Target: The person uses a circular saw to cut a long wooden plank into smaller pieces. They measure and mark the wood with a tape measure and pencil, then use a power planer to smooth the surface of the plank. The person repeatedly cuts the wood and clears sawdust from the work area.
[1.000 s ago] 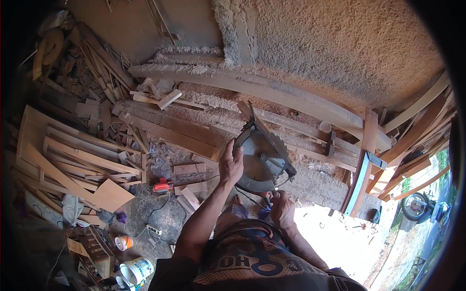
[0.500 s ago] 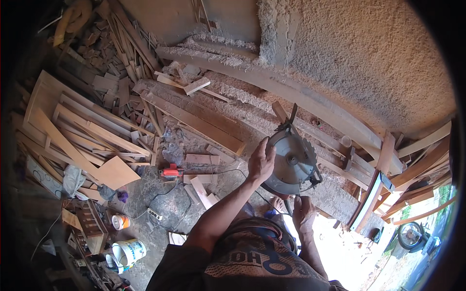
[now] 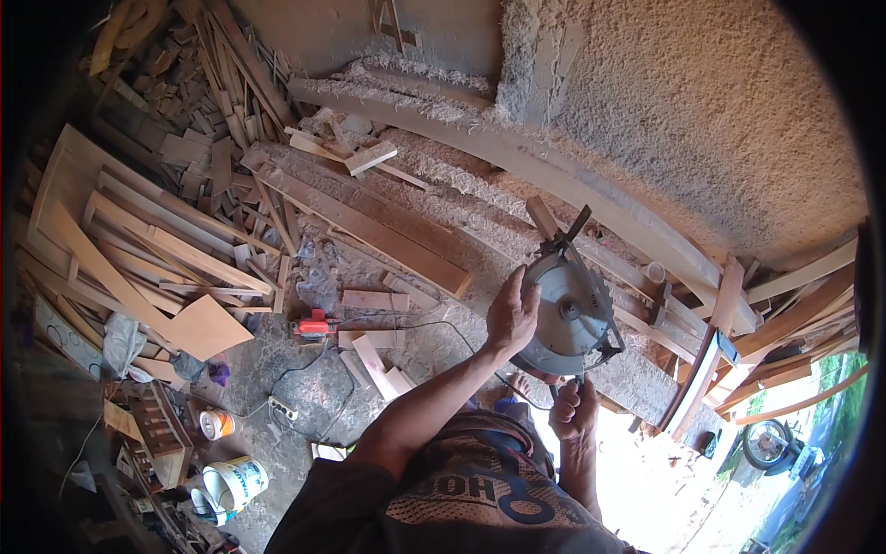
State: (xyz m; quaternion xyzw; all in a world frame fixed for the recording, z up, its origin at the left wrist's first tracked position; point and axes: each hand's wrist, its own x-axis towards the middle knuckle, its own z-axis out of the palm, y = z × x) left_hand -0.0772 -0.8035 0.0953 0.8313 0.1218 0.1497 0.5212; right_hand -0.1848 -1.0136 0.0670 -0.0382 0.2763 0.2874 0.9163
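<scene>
A circular saw (image 3: 565,319) is held up in front of me with its round blade side facing up. My left hand (image 3: 513,319) grips the saw's left edge, its fingers along the rounded guard. My right hand (image 3: 574,408) is curled closed at the saw's lower end, beside a dark handle part. A small dark piece shows above its fingers; what they enclose is hidden. From the saw a black cord (image 3: 459,331) runs left across the floor.
Sawdust-covered timbers (image 3: 369,217) lie ahead. A red power tool (image 3: 315,324) and a power strip (image 3: 283,407) are on the floor at left. Wooden frames (image 3: 166,249) and offcuts are piled far left, near white buckets (image 3: 235,482). Planks (image 3: 784,314) lean at right beside a wheel (image 3: 768,445).
The saw and my left hand have shifted slightly right and down in view. My right hand has moved slightly down, staying beside the saw's lower end. The whole background has shifted a little left.
</scene>
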